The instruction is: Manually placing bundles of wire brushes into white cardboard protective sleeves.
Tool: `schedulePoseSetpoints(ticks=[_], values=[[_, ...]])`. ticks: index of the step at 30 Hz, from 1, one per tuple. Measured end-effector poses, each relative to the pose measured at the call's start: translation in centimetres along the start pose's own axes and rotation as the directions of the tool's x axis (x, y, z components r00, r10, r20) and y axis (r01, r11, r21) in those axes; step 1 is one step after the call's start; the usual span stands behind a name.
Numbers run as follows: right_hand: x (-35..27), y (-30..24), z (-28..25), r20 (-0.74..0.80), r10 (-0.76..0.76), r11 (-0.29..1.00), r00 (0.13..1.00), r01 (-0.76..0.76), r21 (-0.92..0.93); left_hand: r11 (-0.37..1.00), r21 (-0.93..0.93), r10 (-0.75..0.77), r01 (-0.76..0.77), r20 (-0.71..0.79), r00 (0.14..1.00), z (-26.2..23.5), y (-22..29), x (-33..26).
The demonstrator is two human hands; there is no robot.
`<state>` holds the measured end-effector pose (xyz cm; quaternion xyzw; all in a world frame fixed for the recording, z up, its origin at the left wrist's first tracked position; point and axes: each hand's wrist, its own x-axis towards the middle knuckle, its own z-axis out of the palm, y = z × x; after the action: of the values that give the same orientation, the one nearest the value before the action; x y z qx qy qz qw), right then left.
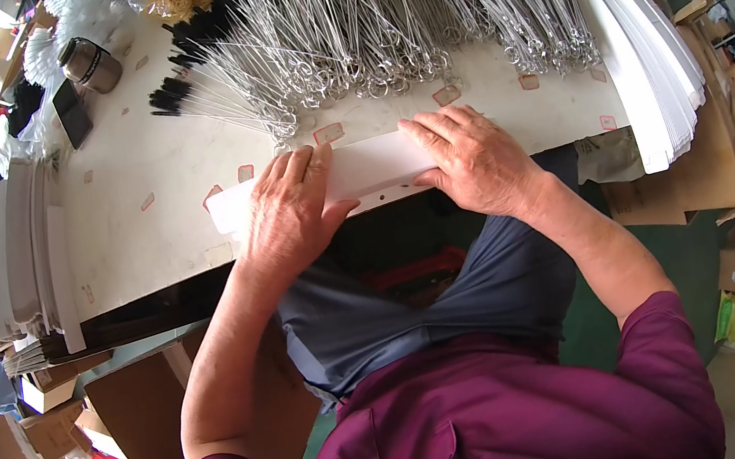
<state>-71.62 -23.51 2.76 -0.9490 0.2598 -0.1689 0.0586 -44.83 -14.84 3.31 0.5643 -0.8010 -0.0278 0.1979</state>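
Along the near edge of the pale, stained desk, the left hand and right hand both hold a long white cardboard piece, thumbs nearer the body, fingers across it. It looks light, smooth and fairly stiff, yet likely creases; the long edges suit a gentle grip.

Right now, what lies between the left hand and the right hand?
The middle of the long white carton spans the gap between left hand and right hand, bare on top, as the head view shows.
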Motion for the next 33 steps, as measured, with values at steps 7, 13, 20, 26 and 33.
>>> schedulePoseSetpoints(ticks=[7,13,20,26,33], values=[[0.6,1.8,1.3,-0.097,-0.001,1.0,0.995,-0.002,-0.023,0.996,-0.06,-0.062,0.062,0.0,0.998,1.9,0.0,1.2],[-1.2,0.1,1.1,-0.063,0.008,1.0,0.998,-0.007,0.016,0.999,0.037,0.001,0.004,-0.145,0.989,3.6,1.1,-1.6],[-1.6,-2.3,3.8,0.0,0.032,0.999,0.999,-0.032,-0.034,0.99,0.13,-0.057,0.056,0.009,0.998,4.4,2.9,-2.4],[-0.9,-2.4,4.7,0.015,0.003,0.994,1.0,-0.002,-0.113,0.971,0.227,-0.098,0.073,0.103,0.99,3.3,1.9,-3.9],[-4.6,1.8,2.2,-0.022,0.176,0.964,0.984,-0.176,-0.199,0.943,0.262,-0.209,0.207,-0.019,0.978,1.3,-2.6,-8.5]])
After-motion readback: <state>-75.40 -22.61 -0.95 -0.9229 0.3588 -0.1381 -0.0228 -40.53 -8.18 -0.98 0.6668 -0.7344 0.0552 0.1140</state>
